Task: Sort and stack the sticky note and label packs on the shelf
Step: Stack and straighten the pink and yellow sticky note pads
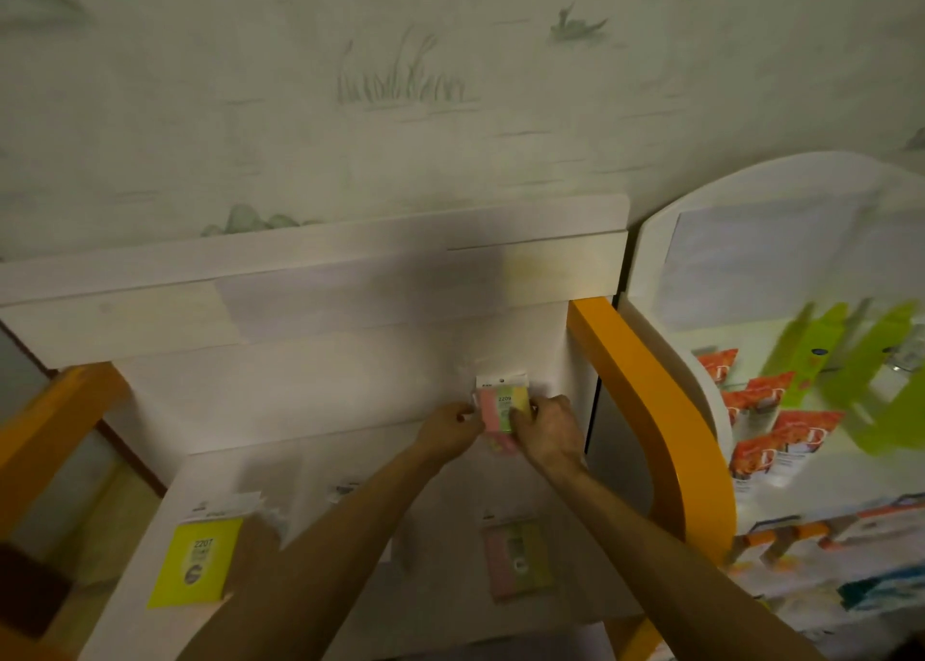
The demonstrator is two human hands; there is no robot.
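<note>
Dim room, pale wallpaper [450, 84] with faint green reeds and a bird, white shelf unit [350, 370] with orange side rails [645, 400] against it. Landmark: the yellow pack [197, 563] at the near-left of the lower shelf board.

Nearest: yellow pack lies flat on the lower board, white header card at its top edge, printed "220T". Right of it, past both forearms, a pink/green/yellow pack [518, 558] lies flat on the same board, near the right rail. Between the two, small pale packs partly hidden by the left forearm, too blurred to read.

Further back and right of the yellow pack, up against the shelf's back panel: a multicolour sticky note pack [503, 407], pink, green and yellow strips, "2209" on its label, white header on top, held upright. Left hand [450, 432] pinches its left edge, fingers curled. Right hand [548, 430] grips its right edge, fingers curled round it, thumb across the front. More pink and yellow shows just below the held pack; cannot tell whether that is a second pack.

Far right of the yellow pack: a second white display stand [751, 260] with orange packets [781, 435] and lime-green cards [861, 360], blurred.
</note>
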